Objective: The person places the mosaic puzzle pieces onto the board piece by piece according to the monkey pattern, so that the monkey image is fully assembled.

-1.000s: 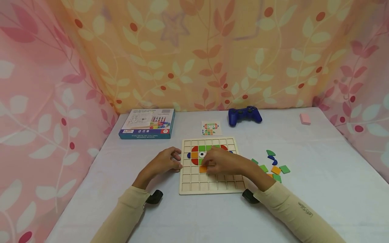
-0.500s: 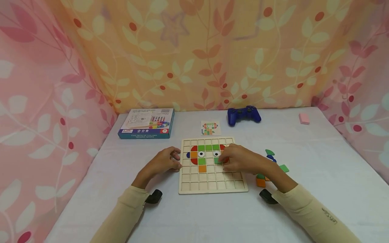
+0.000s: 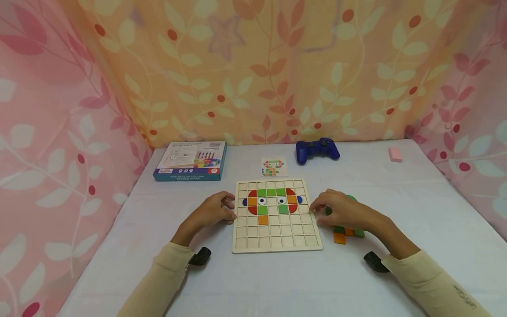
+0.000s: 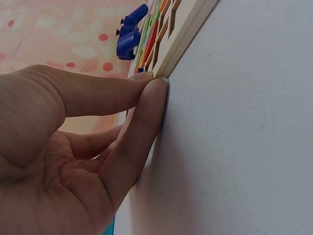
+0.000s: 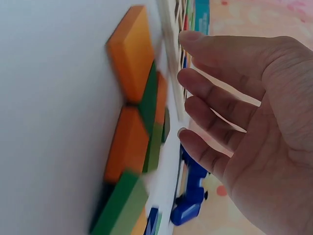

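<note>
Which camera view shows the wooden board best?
The head view: it shows almost the whole wooden board from above, with coloured tiles in it. The left wrist view shows only part, at a steep slant; the right wrist view, a thin strip.

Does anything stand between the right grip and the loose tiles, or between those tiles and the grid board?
Nothing visible does, though the right grip hides some loose tiles; only white cloth shows between the others and the grid board.

tiles [image 3: 263, 219]: red, orange, green, blue | board [image 3: 277, 242]: cream, gridded | controller [image 3: 318, 150]: blue | back curtain [image 3: 273, 66]: yellow-orange, leafy | tablecloth [image 3: 269, 281]: white
</note>
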### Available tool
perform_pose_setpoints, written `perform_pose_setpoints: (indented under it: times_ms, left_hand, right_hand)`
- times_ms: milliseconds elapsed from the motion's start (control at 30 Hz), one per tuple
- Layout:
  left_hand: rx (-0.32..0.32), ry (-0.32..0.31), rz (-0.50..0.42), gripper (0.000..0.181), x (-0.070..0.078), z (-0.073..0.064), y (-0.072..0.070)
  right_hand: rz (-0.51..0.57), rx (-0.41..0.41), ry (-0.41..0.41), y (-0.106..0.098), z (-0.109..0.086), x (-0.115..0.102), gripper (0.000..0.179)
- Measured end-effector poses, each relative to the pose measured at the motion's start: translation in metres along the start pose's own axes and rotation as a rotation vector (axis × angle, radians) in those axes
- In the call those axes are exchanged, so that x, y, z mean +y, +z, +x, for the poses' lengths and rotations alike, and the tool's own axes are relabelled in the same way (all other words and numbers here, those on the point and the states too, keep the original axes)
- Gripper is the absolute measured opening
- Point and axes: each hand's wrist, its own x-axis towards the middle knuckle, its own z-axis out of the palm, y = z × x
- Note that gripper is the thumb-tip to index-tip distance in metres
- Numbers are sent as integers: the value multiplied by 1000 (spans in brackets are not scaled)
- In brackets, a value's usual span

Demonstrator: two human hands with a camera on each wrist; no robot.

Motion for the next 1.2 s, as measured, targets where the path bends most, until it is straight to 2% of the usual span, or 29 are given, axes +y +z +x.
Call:
perform_pose_setpoints:
  times_ms: [167, 500, 833, 1200]
  left_hand:
    - [5, -6, 1, 58, 0, 1, 0]
    - [-7, 12, 5, 58, -2, 0, -1]
    - [-5, 7, 1, 57, -1, -1, -1]
    - [1, 9, 10, 58, 0, 0, 0]
  right_hand:
    - [-22, -7, 38, -2, -8, 9, 32]
    - [-19, 1, 57, -5, -22, 17, 33]
    - [-99, 17, 39, -5, -23, 19, 28]
    - [-109, 5, 40, -6, -23, 19, 27]
